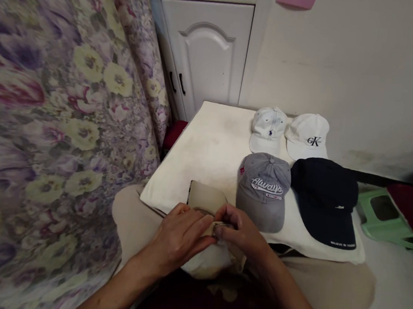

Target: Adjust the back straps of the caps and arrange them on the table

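A beige cap lies at the near edge of the table, its brim pointing away from me and its crown hanging over my lap. My left hand is closed on the cap from the left. From the right, my right hand pinches a small strap end with what looks like a metal buckle. The fingertips of both hands nearly meet there and partly hide the buckle. Just beyond my right hand sits a grey cap with white "Always" lettering.
A navy cap, a white cap and a white CK cap stand on the cream-covered table. A floral curtain hangs at left. A white cabinet is behind, a green stool at right.
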A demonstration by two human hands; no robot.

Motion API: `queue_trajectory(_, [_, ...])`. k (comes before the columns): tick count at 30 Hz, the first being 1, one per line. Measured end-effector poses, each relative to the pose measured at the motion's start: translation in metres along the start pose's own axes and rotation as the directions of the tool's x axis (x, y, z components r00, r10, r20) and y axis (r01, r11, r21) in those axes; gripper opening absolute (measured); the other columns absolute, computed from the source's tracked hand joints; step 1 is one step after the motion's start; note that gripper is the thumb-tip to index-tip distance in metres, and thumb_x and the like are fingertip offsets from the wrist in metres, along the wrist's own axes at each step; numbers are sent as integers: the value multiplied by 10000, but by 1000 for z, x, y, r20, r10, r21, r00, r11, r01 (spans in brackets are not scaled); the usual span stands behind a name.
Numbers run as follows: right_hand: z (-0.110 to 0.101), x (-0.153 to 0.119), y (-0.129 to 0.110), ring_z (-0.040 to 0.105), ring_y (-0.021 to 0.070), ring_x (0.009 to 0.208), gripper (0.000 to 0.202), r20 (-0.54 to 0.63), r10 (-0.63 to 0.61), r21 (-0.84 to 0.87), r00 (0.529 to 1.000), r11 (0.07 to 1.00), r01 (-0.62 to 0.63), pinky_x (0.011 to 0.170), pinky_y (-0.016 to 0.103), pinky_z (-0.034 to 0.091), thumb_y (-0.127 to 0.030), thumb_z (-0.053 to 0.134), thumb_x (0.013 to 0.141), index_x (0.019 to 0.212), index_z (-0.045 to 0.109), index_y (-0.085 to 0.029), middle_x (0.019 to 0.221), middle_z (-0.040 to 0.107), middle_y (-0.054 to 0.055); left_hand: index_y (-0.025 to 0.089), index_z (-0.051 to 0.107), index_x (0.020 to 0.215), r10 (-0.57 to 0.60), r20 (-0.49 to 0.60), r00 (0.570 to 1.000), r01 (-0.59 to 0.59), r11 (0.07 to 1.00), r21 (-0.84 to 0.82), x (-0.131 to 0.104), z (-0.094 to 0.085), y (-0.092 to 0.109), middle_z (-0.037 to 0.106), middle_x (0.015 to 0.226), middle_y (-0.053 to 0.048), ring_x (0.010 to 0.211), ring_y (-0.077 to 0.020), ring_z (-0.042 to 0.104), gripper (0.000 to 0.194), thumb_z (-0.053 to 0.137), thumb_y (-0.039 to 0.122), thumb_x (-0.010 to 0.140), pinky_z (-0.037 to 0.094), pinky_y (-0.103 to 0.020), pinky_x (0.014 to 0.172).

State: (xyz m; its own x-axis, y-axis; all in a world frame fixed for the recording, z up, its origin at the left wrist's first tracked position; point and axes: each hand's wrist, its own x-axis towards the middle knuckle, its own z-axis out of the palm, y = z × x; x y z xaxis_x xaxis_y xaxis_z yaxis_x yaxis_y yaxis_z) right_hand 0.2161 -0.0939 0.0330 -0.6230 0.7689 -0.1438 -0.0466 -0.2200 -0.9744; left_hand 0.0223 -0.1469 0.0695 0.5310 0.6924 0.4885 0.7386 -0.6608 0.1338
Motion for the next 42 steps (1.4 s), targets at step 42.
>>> queue_trajectory(42, [7,-2,-2,489,127,665,216,90,-39,84,995,996,32,613,254,358,-262,701,725,886,575,-190,780,588,-15,262,644,1176,-399,251,882,471,723,-506,1,-20,6,748,1102,-35,1011,-215,695,359,743,181,840,564,-358,866])
